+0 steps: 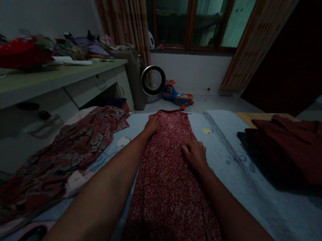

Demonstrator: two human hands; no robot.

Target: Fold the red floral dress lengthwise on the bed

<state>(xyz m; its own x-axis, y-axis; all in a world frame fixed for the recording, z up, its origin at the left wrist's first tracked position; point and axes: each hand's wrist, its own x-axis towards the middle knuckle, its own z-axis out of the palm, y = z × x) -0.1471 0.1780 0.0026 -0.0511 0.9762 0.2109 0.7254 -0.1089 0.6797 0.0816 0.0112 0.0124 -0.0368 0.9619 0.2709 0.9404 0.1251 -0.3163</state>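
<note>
A long red dress (pixel 168 178) with pale speckles lies lengthwise before me on the bed, its neckline at the far end. My left hand (pixel 152 124) is at its upper left edge, fingers closed on the cloth near the shoulder. Lower down, on the right edge, my right hand (pixel 195 153) rests with curled fingers gripping the fabric. Both fingertips are partly hidden. The light blue patterned bed sheet (pixel 220 149) spreads beneath the dress.
Crumpled patterned clothing (pixel 77 143) lies to the left, and folded dark red clothes (pixel 301 148) are stacked at right. A cluttered desk (pixel 66 82) stands on the left. Beyond the bed are a washing machine with its round door (pixel 145 91) open and a blue-orange ride-on toy (pixel 175 95).
</note>
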